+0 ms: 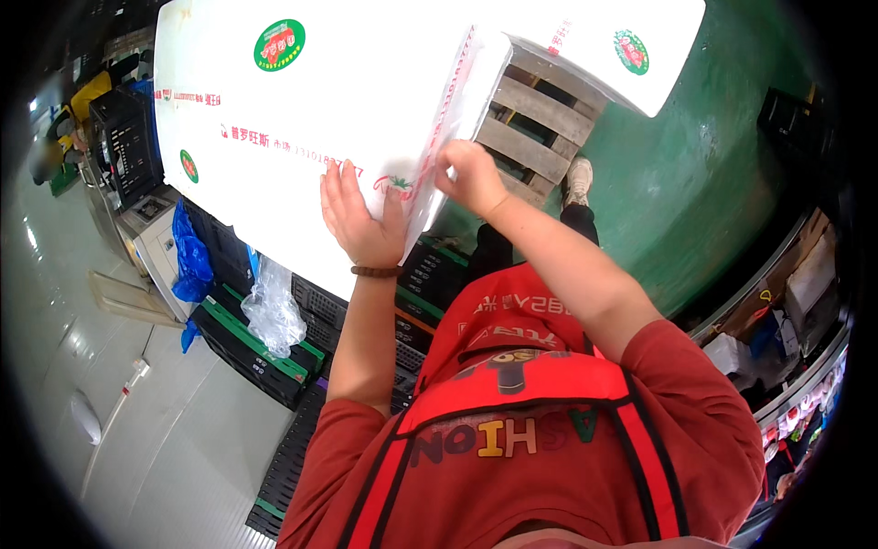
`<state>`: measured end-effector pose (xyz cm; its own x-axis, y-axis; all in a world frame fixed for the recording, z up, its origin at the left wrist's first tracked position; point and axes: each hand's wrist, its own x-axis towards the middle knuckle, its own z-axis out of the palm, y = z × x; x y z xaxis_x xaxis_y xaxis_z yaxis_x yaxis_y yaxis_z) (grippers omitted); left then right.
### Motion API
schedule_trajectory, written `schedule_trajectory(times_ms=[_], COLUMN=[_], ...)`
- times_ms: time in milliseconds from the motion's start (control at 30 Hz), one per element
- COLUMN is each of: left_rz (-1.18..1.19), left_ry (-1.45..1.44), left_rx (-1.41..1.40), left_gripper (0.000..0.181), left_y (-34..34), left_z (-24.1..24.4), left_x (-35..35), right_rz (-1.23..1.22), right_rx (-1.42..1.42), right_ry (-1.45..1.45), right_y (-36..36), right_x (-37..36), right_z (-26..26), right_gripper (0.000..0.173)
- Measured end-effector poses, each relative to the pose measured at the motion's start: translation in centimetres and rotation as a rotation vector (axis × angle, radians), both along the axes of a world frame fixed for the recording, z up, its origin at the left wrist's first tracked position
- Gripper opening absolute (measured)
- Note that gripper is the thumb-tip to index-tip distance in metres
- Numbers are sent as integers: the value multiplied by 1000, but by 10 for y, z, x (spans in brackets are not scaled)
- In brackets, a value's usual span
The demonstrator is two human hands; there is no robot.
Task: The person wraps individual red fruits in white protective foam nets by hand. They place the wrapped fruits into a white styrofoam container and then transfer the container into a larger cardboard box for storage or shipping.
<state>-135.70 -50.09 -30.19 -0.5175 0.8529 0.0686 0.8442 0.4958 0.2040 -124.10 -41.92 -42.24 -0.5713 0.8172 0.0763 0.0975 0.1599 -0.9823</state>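
A large white carton (295, 137) with red printing and green oval logos lies before me. My left hand (363, 218) rests flat on its top near the right edge, fingers extended, with a brown bead bracelet (376, 272) on the wrist. Just right of that edge is my right hand (472, 175), fingers curled and thumb drawn in. Whether anything thin is pinched there cannot be made out. A glossy strip (473, 103) runs along the carton's right side. Farther right, another white printed carton piece (645, 41) overhangs a wooden pallet (542, 110).
Black and green plastic crates (254, 357) stand beneath and left of the carton. A clear plastic bag (274, 309) and a blue bag (191, 254) hang nearby. One person (55, 154) is at the far left. A shelf with goods (789, 302) stands at right. My red apron (507, 329) hangs below.
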Motion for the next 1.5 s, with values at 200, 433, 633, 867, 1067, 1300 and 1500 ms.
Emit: schedule_trajectory(times_ms=[200, 433, 633, 867, 1067, 1300, 1500], left_rz=[-16, -20, 13, 39, -13, -137, -143], left_ry=[9, 16, -12, -151, -381, -423, -140], left_rx=[22, 38, 28, 185, 210, 156, 12], left_gripper=[61, 60, 58, 46, 40, 40, 45], left_y=[-1, -7, -5, -16, -27, -67, -41], left_z=[-1, -2, 9, 5, 22, 35, 22], left_x=[-1, -3, -2, -11, -20, 4, -14], right_rz=[152, -9, 252, 460, -42, -369, -344], right_rx=[-580, -662, -605, -844, -1077, -1674, -1635], right_ry=[32, -74, -278, -216, -39, 387, 405], right_y=[-7, -15, 4, 24, -8, -39, -30], right_x=[31, 13, 13, 59, 33, 12, -29], right_z=[24, 20, 16, 131, 128, 64, 113], right_gripper=[15, 36, 24, 17, 12, 29, 51])
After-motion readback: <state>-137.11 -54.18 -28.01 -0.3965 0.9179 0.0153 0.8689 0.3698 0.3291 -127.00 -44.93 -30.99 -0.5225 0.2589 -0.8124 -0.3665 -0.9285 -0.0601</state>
